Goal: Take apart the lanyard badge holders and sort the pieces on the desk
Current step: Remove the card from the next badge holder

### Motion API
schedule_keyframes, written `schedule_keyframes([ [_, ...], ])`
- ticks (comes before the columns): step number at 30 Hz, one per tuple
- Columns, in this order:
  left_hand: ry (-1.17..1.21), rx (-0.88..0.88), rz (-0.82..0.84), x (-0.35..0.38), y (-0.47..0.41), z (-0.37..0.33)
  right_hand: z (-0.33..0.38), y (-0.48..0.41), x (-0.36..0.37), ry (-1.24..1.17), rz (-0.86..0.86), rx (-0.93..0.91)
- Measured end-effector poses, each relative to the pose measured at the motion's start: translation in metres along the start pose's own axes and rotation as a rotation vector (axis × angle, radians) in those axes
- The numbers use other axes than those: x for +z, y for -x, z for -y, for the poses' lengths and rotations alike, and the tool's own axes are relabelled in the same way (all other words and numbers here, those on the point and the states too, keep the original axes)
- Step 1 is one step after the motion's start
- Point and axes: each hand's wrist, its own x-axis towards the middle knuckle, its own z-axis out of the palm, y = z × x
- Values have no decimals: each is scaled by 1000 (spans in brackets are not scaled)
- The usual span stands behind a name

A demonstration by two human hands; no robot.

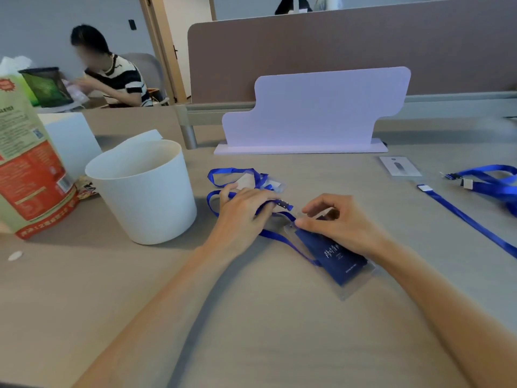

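A clear plastic badge holder lies flat on the gray desk, near the middle and a little to the right. It lies slanted. Inside it is a dark blue card with white writing on it. A blue strap runs from the top of the holder to the left. The strap has a small dark clip at its end.

The left hand lies on the strap. Its fingers curl over the strap and grip it, and the clip pokes out just past the fingertips. The right hand is on the far end of the holder. Its thumb and bent fingers pinch the top edge there.

Just beyond the left hand lies another strap, in a loop, with a clear piece beside it. Far to the right lie more blue straps, and a small white card sits near them. A white bucket stands to the left of the hands. A red and green bag stands further left. A white board stands at the far side of the desk.
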Motion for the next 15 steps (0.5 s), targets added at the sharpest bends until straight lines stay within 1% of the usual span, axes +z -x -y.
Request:
schedule_keyframes([
  [2,-28,8,15,-2,3,0,-1,1,5,113,2,-57],
  [5,-37,23,89,-4,4,-2,-3,1,10,235,-31,-110],
  [9,129,-51,182,-7,3,-4,0,1,9,280,-67,-147],
  [11,207,-101,199,-8,2,-6,3,1,8,295,-86,-190],
  [15,293,-143,262,-8,-2,-10,4,2,11,338,-79,-293],
])
